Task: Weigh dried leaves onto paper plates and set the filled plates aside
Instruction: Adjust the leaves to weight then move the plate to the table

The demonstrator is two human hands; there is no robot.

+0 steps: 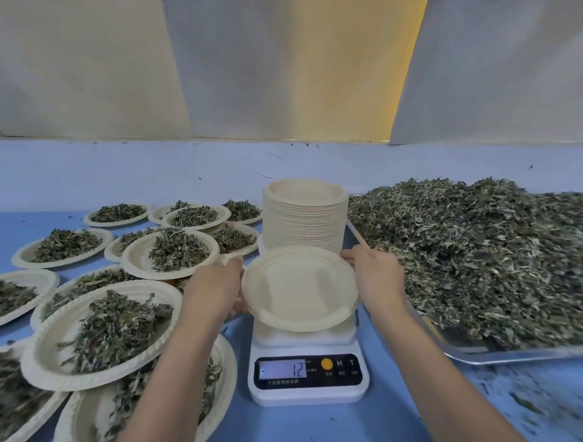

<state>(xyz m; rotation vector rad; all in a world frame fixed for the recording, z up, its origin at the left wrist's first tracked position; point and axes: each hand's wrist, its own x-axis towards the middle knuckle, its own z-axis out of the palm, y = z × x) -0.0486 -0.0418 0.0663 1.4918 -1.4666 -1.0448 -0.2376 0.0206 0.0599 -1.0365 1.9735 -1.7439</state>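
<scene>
- left hand (216,287) and right hand (376,274) pinch opposite rims of empty round beige paper plate (299,287), level over white digital scale (306,370), front edge of worktop (326,429).
- dried green leaf heap (485,252) at right edge, handy for scooping.

Of the person, only two forearms and the hands are shown. Both forearms are seen bare along their whole visible length. The left hand (216,286) and right hand (379,275) are likewise uncovered, the fingers mostly hidden.

blue table (326,429), scale (309,392), leaf tray (523,353), filled plates (72,364)
</scene>
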